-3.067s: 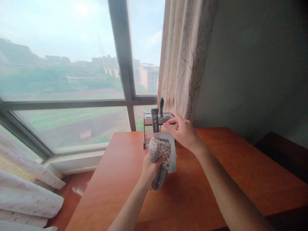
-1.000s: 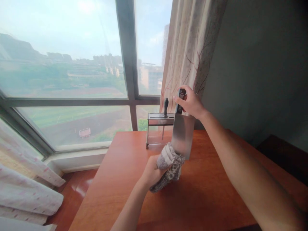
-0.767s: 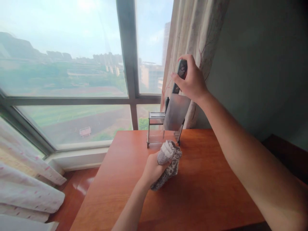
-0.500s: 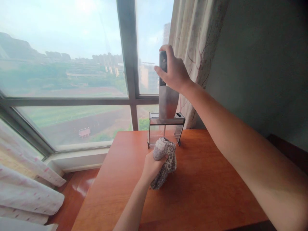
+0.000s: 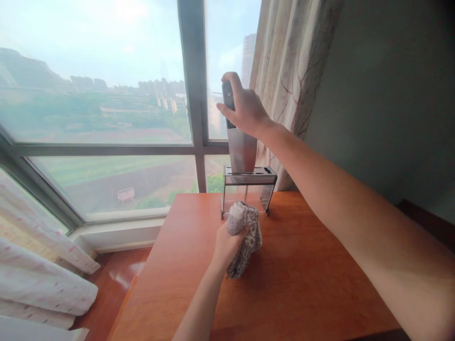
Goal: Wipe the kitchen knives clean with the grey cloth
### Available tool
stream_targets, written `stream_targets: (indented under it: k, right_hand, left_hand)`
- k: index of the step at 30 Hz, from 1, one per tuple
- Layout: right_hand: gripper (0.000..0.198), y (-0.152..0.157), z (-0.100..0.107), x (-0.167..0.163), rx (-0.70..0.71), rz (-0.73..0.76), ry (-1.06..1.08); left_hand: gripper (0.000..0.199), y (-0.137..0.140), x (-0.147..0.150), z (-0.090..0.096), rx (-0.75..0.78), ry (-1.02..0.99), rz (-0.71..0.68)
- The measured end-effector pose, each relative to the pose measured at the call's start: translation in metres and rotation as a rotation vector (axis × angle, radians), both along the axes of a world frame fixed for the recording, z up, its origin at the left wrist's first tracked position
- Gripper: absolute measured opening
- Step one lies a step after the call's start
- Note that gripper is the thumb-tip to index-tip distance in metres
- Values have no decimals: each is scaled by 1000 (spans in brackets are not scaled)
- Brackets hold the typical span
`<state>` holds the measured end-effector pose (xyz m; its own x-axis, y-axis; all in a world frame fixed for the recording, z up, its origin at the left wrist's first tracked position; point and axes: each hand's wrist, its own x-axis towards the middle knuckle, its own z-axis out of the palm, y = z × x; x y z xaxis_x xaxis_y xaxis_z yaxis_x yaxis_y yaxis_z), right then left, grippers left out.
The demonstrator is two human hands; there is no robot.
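Note:
My right hand (image 5: pixel 247 109) is closed round the black handle of a kitchen cleaver (image 5: pixel 241 149), its thumb and index finger showing on the near side. The broad metal blade points down, tilted slightly, with its lower end at the top of a knife rack (image 5: pixel 250 179). Whether the blade end sits in a slot or just above it, I cannot tell. The rack has a slotted metal top and clear sides. In front of it, my left hand (image 5: pixel 226 244) grips a bunched grey-and-white patterned cloth (image 5: pixel 251 232) above the tabletop.
The reddish-brown wooden table (image 5: pixel 302 284) carries the rack near its far edge. Behind stands a window with a grey frame (image 5: pixel 197 71). A beige curtain (image 5: pixel 284 61) hangs close behind the cleaver, and another curtain (image 5: pixel 42 279) hangs at lower left.
The cleaver's handle has swung left in my right hand, so the blade now leans. Its lower end is slightly higher against the rack. My left hand still grips the cloth.

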<state>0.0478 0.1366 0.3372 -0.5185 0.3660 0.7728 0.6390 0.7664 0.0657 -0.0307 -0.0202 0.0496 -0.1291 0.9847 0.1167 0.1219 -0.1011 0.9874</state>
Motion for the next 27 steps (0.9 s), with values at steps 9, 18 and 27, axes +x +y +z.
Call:
stream_targets:
  k: [9,18,27]
  right_hand:
    - [47,25,-10,10,10,-39,159]
    - [48,51,-40,47,-159,-72,393]
    - [49,40,-66,45,-236,-142,442]
  left_hand:
    - [27,-1,2,0,15,10,0]
    - [27,0,2,-2,12,9,8]
    - [27,2,3,-2,-10,1,15]
